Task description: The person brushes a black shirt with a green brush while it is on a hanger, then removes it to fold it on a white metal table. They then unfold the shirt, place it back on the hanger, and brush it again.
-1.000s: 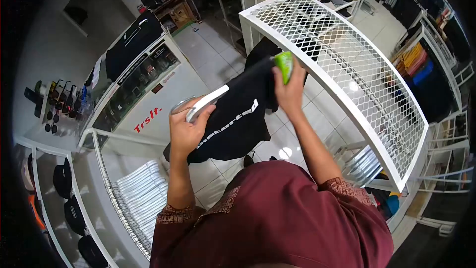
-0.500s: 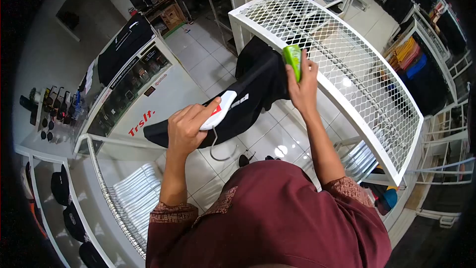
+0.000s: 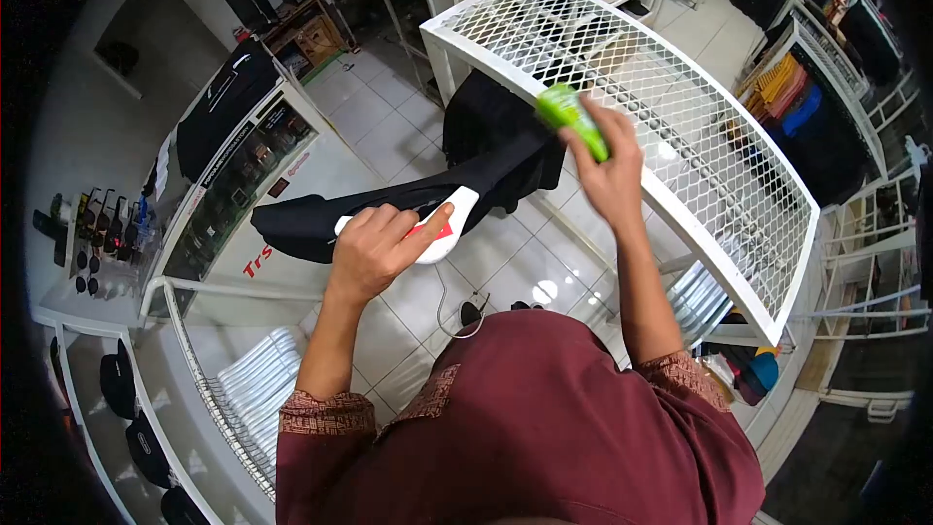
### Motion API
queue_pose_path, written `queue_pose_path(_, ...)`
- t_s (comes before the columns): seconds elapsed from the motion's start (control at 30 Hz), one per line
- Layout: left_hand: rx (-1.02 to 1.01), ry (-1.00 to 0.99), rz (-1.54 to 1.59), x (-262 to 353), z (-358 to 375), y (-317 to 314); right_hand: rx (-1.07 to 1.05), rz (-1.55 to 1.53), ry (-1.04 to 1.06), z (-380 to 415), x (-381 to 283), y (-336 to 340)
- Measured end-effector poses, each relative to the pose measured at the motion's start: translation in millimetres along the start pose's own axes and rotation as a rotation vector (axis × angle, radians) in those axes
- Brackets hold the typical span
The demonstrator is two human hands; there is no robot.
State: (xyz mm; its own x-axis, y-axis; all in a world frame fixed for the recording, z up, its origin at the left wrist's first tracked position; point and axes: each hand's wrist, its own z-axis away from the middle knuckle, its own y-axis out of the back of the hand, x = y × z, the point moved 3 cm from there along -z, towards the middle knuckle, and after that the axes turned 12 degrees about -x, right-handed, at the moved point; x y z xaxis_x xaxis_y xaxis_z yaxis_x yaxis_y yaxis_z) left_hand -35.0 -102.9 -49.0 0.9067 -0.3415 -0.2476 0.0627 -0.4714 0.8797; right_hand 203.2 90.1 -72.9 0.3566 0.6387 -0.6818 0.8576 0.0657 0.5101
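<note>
A white hanger (image 3: 459, 212) with a red label is gripped in my left hand (image 3: 371, 255), its thin metal hook pointing back toward my body. Black clothing (image 3: 301, 219) hangs on it, one part reaching left past my hand and the rest stretching away to the rack's edge. My right hand (image 3: 614, 167) is closed around a bright green container (image 3: 573, 120), smeared by motion. It is held over the front edge of the white mesh-topped rack (image 3: 719, 262), close to the far part of the clothing.
White hangers (image 3: 258, 369) hang packed on a rail at my lower left, with caps (image 3: 146, 447) on a shelf beside it. A glass-fronted counter (image 3: 228, 190) stands at the left. Folded and hung clothes (image 3: 777, 87) fill racks at the right. Tiled floor (image 3: 389, 126) shows between.
The hanger has turned in my left hand, its hook swinging toward me and more of its white body showing. My right hand has tilted the green container leftward. The view has shifted slightly.
</note>
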Motion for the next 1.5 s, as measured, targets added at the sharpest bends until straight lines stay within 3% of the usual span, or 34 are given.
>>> queue_pose_path(0.07, -0.003, -0.027, 0.014, 4.1, -5.3, -1.3, -0.133, -0.098, 0.243, 13.2, -28.9, -2.3)
queue_pose_path(0.13, 0.016, -0.068, 0.022, 7.3, -13.7, -1.0, -0.313, -0.091, 0.163, 26.5, -40.9, 0.0)
queue_pose_path(0.2, -0.001, -0.093, 0.033, 11.3, -20.9, 3.6, -0.168, -0.037, 0.106, 23.0, -6.3, 9.1)
queue_pose_path(0.33, -0.063, -0.155, 0.076, 24.6, -35.2, 3.2, 0.161, 0.157, -0.250, 34.4, 41.0, 56.4)
queue_pose_path(0.4, -0.065, -0.189, 0.137, 32.3, -49.0, 2.2, 0.146, 0.128, -0.100, 48.0, 23.8, 74.3)
queue_pose_path(0.47, -0.073, -0.251, 0.205, 41.4, -64.7, 0.0, -0.005, 0.056, -0.008, 66.1, -7.3, 82.8)
queue_pose_path(0.53, -0.050, -0.289, 0.312, 49.8, -82.6, -1.9, -0.113, -0.014, -0.086, 86.1, -9.8, 90.2)
queue_pose_path(0.67, -0.034, -0.354, 0.527, 70.9, -112.4, -4.4, 0.232, 0.493, -0.349, 137.0, 49.1, 154.5)
queue_pose_path(0.8, -0.226, -0.316, 0.830, 86.5, -134.5, -11.6, 0.582, 0.726, -0.552, 197.9, 77.5, 220.9)
queue_pose_path(0.97, -0.348, -0.267, 1.123, 112.3, -148.5, -36.2, 0.646, 0.943, -0.735, 232.7, 106.4, 258.4)
queue_pose_path(1.13, -0.428, -0.182, 1.194, 112.3, -145.3, -47.5, 0.607, 0.993, -0.735, 228.7, 93.6, 252.4)
queue_pose_path(1.2, -0.422, -0.112, 1.196, 105.9, -137.6, -50.9, 0.709, 1.139, -0.553, 211.1, 60.0, 240.2)
queue_pose_path(1.27, -0.427, -0.012, 1.154, 96.4, -123.2, -60.3, 0.732, 0.745, -0.320, 194.2, 37.3, 215.5)
queue_pose_path(1.4, -0.464, 0.229, 1.210, 79.6, -95.8, -87.4, 0.291, 0.185, -0.211, 163.7, 14.7, 119.1)
queue_pose_path(1.5, -0.421, 0.432, 1.170, 68.3, -68.8, -142.2, -0.268, -0.239, -0.242, 155.2, 31.1, 33.5)
